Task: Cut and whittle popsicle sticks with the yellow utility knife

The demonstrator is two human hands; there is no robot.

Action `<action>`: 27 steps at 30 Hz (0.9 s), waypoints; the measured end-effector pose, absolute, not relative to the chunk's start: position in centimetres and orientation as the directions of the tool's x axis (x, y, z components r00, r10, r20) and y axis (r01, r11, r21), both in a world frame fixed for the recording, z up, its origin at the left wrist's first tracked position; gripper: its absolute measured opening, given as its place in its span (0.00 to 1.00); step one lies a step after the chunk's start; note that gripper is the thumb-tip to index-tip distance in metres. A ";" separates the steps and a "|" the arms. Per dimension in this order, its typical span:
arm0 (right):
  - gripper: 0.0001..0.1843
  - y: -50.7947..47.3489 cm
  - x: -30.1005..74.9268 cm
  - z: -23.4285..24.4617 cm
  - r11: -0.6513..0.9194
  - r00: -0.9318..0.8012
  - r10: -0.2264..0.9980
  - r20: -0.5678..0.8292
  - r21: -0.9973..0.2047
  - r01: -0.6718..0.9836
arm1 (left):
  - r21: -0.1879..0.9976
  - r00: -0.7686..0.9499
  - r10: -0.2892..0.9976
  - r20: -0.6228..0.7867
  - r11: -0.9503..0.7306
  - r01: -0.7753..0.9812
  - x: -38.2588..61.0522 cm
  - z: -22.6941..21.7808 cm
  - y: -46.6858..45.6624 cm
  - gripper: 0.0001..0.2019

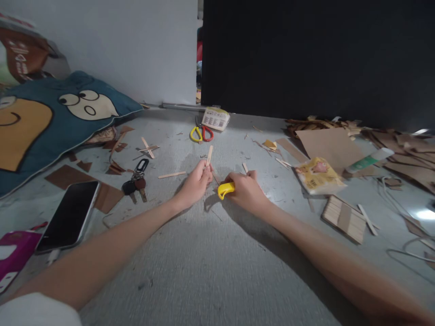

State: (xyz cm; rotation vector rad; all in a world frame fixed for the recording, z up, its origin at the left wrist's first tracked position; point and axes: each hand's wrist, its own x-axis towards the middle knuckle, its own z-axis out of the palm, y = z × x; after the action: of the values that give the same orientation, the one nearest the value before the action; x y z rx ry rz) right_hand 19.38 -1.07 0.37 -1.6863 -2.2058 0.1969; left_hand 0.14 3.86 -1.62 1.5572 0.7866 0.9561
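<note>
Firmly, the left hand (197,183) pinches a flat wooden craft stick (210,155) while the right hand (247,190) grips a curved yellow plastic handle (224,189); beyond lie loop-handled scissors (207,134), farther right a brown-banded craft-stick bundle (345,217), on streaky grey tabletop (170,276)

your left sleeve (39,310) is white or a very pale grey, a plain cloth that shows in the lower left corner of the view as a smooth, rounded shape with a curved edge. below it your left forearm (112,244) is bare, slim and tapering to the wrist, and your left hand (195,186) is bare too. your right forearm (319,244) is bare up to the picture's border, like your right hand (247,191).
</note>
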 end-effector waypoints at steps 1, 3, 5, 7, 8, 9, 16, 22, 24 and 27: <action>0.07 -1.1 19.2 0.5 0.254 -0.216 0.965 0.151 -0.319 0.913 | 0.985 0.456 0.876 0.159 -0.175 -0.007 0.1 -1.6 3.9 0.15; 0.09 -1.2 19.0 0.8 0.218 -0.197 0.976 0.097 -0.322 0.921 | 0.987 0.439 0.886 0.149 -0.157 -0.018 0.1 -1.5 3.9 0.14; 0.08 -1.1 18.9 1.0 0.187 -0.179 0.982 0.056 -0.323 0.928 | 0.988 0.394 0.907 0.152 -0.156 -0.020 0.2 -1.5 4.0 0.13; 0.04 -0.8 19.0 1.1 0.159 -0.167 0.986 0.003 -0.318 0.935 | 0.987 0.344 0.926 0.156 -0.159 -0.020 0.2 -1.6 4.1 0.13; 0.02 -0.7 19.1 1.2 0.147 -0.163 0.986 -0.025 -0.313 0.938 | 0.987 0.326 0.933 0.155 -0.156 -0.023 0.2 -1.6 4.1 0.13; 0.04 -0.5 19.2 1.3 0.142 -0.165 0.985 -0.049 -0.310 0.940 | 0.988 0.313 0.937 0.153 -0.152 -0.028 0.2 -1.6 4.1 0.13; 0.13 -0.5 19.9 2.1 0.316 -0.375 0.927 -0.012 -0.511 0.799 | 0.991 0.273 0.953 0.130 -0.128 -0.026 0.1 -1.4 4.2 0.12; 0.20 -0.7 19.7 1.4 0.480 -0.323 0.877 0.355 -0.666 0.571 | 0.985 0.339 0.927 0.158 -0.174 0.017 0.1 -1.2 4.0 0.12; 0.20 -0.8 19.6 1.3 0.511 -0.327 0.860 0.393 -0.642 0.572 | 0.975 0.365 0.914 0.178 -0.214 0.061 0.1 -1.0 3.7 0.13; 0.23 -1.0 19.5 1.5 0.508 -0.301 0.860 0.412 -0.639 0.578 | 0.948 0.380 0.901 0.212 -0.283 0.144 0.0 -0.5 3.2 0.13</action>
State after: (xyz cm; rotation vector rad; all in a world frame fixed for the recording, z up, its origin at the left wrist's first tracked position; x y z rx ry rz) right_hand 19.49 -0.95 1.47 -1.1745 -2.0090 0.4846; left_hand 0.00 3.23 -0.53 1.6938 0.9307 1.0032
